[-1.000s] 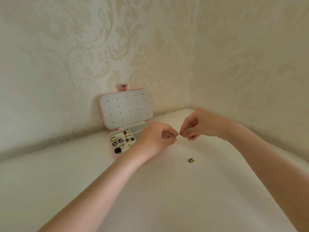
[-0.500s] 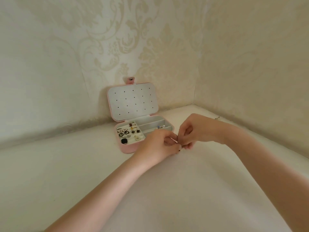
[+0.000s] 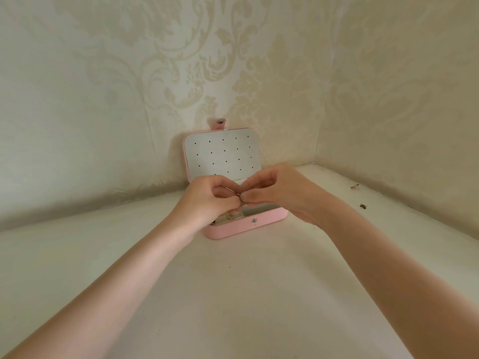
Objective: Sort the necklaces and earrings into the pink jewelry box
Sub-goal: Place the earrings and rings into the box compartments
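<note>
Pink jewelry box (image 3: 246, 225) open, trinkets (image 3: 228, 217) inside

Two hands (image 3: 248, 195), one pink jewelry box (image 3: 246, 226), two loose pieces (image 3: 359, 196).

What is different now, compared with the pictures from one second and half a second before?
Both hands, left and right, moved from the table to above the open pink box, fingertips pinched together on something tiny. The view shifted, too. The lid stayed open against the wall.

Pink jewelry box (image 3: 246, 226): smooth matt leatherette, shiny metal snap (image 3: 254, 221); wallpaper (image 3: 103, 86): embossed damask.
</note>
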Available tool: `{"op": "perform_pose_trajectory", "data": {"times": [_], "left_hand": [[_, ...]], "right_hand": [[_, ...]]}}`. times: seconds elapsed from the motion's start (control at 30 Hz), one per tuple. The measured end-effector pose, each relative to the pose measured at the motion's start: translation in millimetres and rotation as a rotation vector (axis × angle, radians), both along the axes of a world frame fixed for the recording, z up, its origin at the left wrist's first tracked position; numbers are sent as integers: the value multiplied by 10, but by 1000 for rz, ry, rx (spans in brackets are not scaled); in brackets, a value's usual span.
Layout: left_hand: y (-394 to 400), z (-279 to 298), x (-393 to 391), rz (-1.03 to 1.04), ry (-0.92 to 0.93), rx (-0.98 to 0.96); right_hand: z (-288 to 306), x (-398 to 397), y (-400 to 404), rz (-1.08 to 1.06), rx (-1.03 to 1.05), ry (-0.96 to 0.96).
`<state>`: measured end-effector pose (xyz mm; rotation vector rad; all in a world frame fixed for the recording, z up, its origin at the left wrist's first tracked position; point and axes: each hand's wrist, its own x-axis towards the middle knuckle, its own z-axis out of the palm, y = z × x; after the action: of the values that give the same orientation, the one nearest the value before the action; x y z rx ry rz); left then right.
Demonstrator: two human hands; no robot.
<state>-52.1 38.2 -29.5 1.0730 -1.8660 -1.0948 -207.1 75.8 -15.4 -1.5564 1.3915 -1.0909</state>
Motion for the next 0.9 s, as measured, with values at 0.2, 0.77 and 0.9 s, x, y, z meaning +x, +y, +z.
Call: {"op": "perform_pose_trajectory", "data": {"times": [0.2, 0.77, 0.9], "left_hand": [[-122, 16, 81, -44, -50, -70], [-267, -153, 198, -156, -79, -289], [-315, -88, 322, -184, -201, -445]], "right_hand": [[26, 77, -117, -11, -23, 77], [5, 86, -208, -40, 123, 46], [8, 106, -210, -54, 155, 228]]}}
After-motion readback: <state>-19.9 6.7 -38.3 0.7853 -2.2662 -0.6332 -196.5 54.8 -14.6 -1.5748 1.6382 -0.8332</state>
